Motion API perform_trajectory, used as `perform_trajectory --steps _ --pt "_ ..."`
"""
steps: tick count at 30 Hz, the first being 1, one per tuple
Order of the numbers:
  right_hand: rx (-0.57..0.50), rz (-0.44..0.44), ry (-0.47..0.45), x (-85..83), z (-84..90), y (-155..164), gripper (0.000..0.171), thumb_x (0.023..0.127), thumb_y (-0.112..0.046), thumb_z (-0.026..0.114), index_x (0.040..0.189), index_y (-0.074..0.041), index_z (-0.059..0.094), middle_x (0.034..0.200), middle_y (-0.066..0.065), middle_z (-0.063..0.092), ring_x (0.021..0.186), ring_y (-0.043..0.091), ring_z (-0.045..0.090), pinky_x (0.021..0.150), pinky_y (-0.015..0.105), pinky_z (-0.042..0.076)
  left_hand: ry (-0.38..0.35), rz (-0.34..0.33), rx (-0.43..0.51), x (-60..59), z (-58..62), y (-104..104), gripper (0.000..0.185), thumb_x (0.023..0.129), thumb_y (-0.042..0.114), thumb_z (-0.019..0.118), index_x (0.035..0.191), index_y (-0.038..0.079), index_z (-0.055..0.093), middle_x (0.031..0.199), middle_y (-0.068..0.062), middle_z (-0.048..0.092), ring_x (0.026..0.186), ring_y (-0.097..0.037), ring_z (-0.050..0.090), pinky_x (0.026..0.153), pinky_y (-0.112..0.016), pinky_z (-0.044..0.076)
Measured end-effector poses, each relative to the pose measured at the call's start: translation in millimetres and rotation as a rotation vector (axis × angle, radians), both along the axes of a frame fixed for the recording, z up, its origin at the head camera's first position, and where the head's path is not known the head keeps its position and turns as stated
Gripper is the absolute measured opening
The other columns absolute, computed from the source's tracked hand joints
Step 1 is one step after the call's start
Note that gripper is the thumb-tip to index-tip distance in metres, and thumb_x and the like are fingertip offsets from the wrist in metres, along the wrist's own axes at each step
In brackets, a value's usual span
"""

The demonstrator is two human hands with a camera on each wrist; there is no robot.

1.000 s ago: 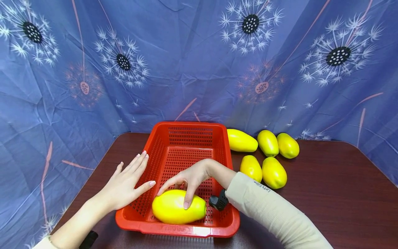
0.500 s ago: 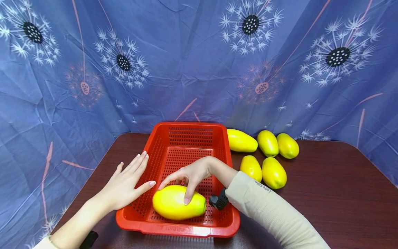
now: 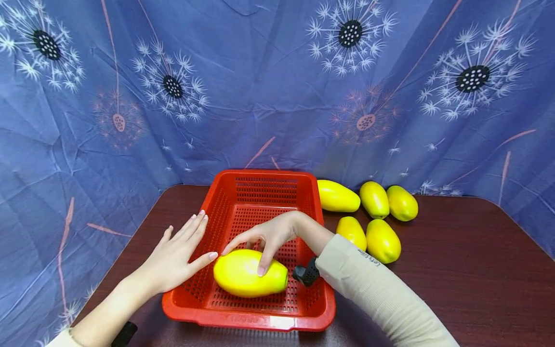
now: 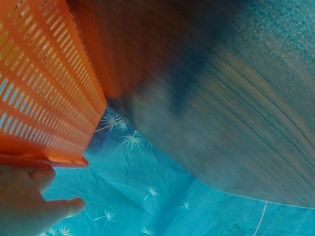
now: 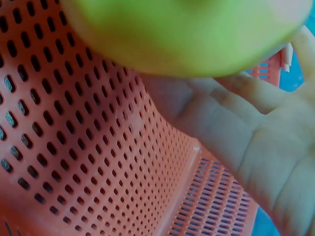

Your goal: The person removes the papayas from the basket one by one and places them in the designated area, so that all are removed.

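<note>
A large yellow papaya (image 3: 244, 277) with a greenish stem end is inside the red plastic basket (image 3: 249, 318), near its front wall. My right hand (image 3: 273, 236) grips it from above, thumb on the near side and fingers over the far side. In the right wrist view those fingers are partly hidden behind the papaya (image 5: 192, 39). Whether it touches the basket floor is hard to tell. My left hand (image 3: 175, 260) rests along the basket's left rim with fingers stretched out; the left wrist view shows it beside the slotted wall (image 4: 47, 88).
Several more papayas (image 3: 383, 241) lie on the dark wooden table (image 3: 468, 270) right of the basket, one of them (image 3: 338, 196) close against its far right side. A blue patterned cloth (image 3: 277, 96) hangs behind the table. A black camera (image 3: 306, 273) sits at my right wrist.
Held by my right hand, the papaya has shifted away from the basket's front wall, showing more slotted floor before it. My right hand moved with it; the left hand stayed put.
</note>
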State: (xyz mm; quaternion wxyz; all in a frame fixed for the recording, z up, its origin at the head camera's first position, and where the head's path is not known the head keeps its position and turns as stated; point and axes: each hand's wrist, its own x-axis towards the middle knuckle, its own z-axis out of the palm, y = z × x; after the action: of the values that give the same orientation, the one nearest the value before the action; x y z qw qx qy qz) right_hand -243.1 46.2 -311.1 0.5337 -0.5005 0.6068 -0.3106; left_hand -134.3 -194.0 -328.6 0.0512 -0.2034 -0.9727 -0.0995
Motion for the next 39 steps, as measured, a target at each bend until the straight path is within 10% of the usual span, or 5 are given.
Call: perform_trajectory --steps 39 --pt "-0.152 -0.211 0.038 -11.0 35.3 24.4 0.077 0.08 -0.014 0.07 0.146 -0.017 0.03 0.144 0.003 0.032 0.122 0.023 0.041 0.095 0.04 0.044 0.022 -0.015 -0.001 0.7 -0.3 -0.5 0.07 0.092 0.038 0.053 0.145 -0.001 0.028 0.152 -0.015 0.023 0.138 -0.033 0.023 0.1 -0.067 0.016"
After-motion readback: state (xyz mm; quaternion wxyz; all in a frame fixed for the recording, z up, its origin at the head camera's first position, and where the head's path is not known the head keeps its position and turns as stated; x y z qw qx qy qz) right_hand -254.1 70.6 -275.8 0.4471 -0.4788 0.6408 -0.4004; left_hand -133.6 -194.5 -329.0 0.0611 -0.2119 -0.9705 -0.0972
